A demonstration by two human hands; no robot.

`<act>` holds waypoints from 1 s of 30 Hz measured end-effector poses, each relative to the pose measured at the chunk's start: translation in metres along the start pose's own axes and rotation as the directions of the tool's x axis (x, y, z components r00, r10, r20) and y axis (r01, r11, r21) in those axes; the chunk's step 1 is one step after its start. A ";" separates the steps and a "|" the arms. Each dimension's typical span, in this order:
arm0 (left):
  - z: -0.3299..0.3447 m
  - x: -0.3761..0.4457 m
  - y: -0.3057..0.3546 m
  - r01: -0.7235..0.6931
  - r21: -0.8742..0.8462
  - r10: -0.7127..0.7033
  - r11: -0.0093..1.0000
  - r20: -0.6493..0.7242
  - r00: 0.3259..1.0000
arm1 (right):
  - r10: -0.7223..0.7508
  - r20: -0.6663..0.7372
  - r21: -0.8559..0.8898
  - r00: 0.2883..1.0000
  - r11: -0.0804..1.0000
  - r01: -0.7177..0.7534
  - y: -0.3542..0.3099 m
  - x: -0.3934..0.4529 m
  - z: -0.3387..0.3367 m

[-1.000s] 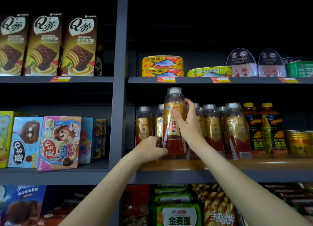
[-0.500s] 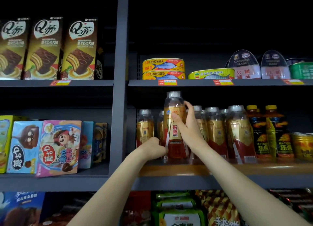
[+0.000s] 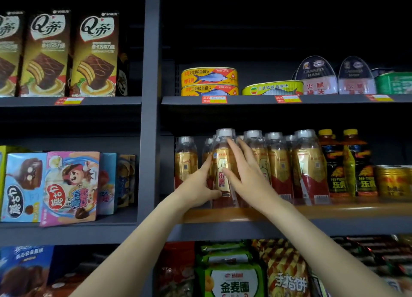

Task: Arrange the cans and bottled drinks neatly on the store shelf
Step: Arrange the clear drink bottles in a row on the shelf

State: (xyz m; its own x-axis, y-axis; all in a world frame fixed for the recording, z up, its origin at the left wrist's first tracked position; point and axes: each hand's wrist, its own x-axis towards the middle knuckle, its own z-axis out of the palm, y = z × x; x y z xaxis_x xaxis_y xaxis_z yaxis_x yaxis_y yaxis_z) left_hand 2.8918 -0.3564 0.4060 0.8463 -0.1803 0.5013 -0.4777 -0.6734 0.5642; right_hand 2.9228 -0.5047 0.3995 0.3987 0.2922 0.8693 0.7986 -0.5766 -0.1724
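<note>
Both hands on one bottle (image 3: 224, 176), centre of frame, front edge of middle shelf (image 3: 334, 209). Left hand (image 3: 197, 186) cupping lower left side, thumb across base of label; right hand (image 3: 244, 174) flat against right side, fingers straight, reaching toward shoulder of bottle. Upright, base on shelf or just above it — can't tell. Standing forward of the row.

Progress, judged: partway. Gold-label bottles (image 3: 281, 167) right of hands already upright, touching, roughly in line. One gold bottle (image 3: 186, 163) left of hands stands apart, gap beside it; probably needs closing up. Held bottle not yet flush with row. Dark bottles with yellow caps (image 3: 347, 163) and gold can (image 3: 392, 181) at right edge look set. Upper right: fish tins (image 3: 209, 81) stacked two high, flat tin (image 3: 273, 88) and ham cans (image 3: 315, 78) loosely spaced, likely still to do.

Dark metal shelving, wood-tone liner under drinks, dim store. Chocolate boxes (image 3: 93, 56) upper left, snack bags (image 3: 234, 281) bottom.
</note>
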 end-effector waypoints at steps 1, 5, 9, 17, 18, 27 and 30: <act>0.003 0.001 -0.002 -0.003 0.008 0.003 1.000 -0.030 1.000 | -0.003 0.057 -0.066 0.998 0.998 0.007 0.004 -0.005 -0.007; 0.017 -0.002 -0.005 -0.029 0.145 0.060 0.989 -0.214 0.975 | 0.029 0.118 -0.253 0.993 0.968 0.001 0.017 -0.019 -0.026; 0.025 -0.002 -0.003 -0.002 0.265 0.091 0.964 -0.323 0.942 | 0.005 0.108 -0.313 0.994 0.949 0.029 0.019 -0.018 -0.023; -0.012 0.004 -0.014 0.067 0.059 -0.029 0.996 -0.491 0.871 | -0.145 -0.009 -0.290 0.989 0.947 0.136 0.026 0.004 -0.007; -0.017 0.012 -0.018 0.098 0.002 -0.083 0.995 -0.515 0.853 | -0.156 0.006 -0.329 0.988 0.933 0.150 0.026 0.010 -0.006; -0.016 0.071 -0.046 0.344 -0.106 -0.350 0.933 -0.493 0.797 | -0.258 -0.075 -0.486 0.963 0.853 0.191 0.037 0.028 0.021; -0.014 0.077 -0.053 0.351 -0.083 -0.347 0.933 -0.472 0.810 | -0.304 -0.135 -0.509 0.943 0.838 0.197 0.041 0.028 0.022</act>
State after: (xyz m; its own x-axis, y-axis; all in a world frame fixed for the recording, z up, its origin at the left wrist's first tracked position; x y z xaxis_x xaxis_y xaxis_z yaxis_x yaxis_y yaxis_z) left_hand 2.9790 -0.3245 0.4233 0.7402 0.4261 0.5202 -0.1677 -0.6322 0.7565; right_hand 2.9769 -0.5032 0.4064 0.0725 0.3479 0.9347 0.5186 -0.8137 0.2626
